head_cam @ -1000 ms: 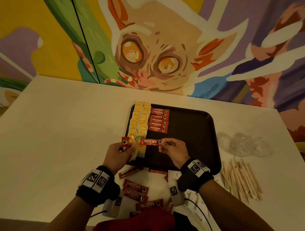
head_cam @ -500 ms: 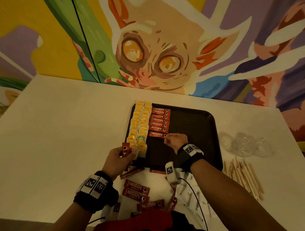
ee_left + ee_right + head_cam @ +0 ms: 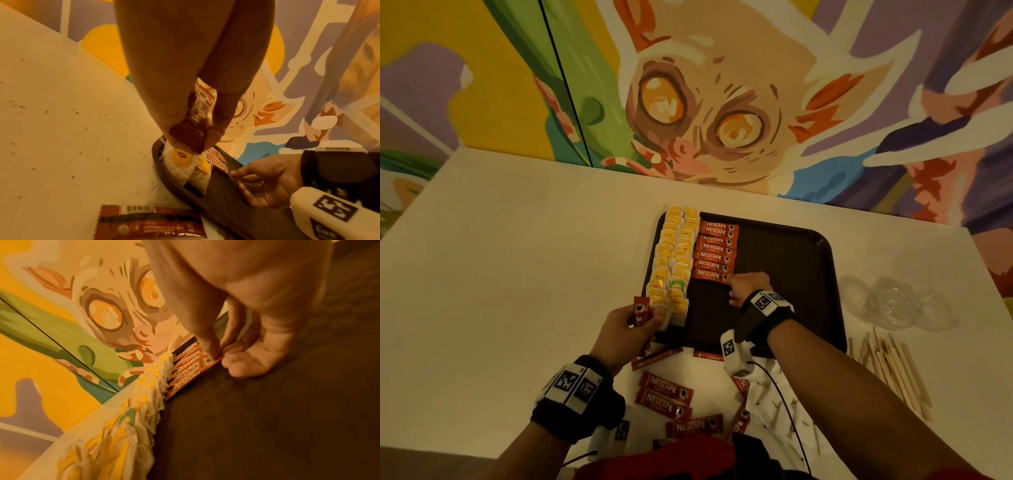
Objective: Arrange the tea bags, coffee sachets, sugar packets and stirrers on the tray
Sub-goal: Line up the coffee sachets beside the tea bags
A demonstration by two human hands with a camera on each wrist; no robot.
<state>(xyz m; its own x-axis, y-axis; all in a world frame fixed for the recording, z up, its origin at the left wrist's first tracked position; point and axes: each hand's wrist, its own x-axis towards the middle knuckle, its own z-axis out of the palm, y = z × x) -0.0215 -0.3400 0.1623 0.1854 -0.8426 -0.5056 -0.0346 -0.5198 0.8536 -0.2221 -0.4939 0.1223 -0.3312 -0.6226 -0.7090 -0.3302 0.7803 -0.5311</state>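
A dark brown tray point(image 3: 791, 274) carries two columns of yellow-tagged tea bags point(image 3: 674, 260) along its left side. Beside them runs a column of red coffee sachets point(image 3: 717, 248). My right hand point(image 3: 736, 284) pinches the right end of the nearest sachet point(image 3: 709, 275), which lies flat on the tray. The right wrist view shows my right hand point(image 3: 218, 356) with the thumb on top of that sachet point(image 3: 195, 369). At the tray's near left corner, my left hand point(image 3: 630, 325) grips more red sachets point(image 3: 640, 310) upright. They also show in the left wrist view as the gripped sachets point(image 3: 193, 129).
Loose coffee sachets point(image 3: 666, 394) lie on the white table between my forearms. White sugar packets point(image 3: 774, 407) sit under my right forearm. Wooden stirrers point(image 3: 893, 370) are heaped right of the tray, with crumpled clear plastic point(image 3: 900, 303) behind them. A painted wall backs the table.
My right hand carried a sachet from beside my left hand forward to the near end of the sachet column and laid it down. The left hand barely moved.
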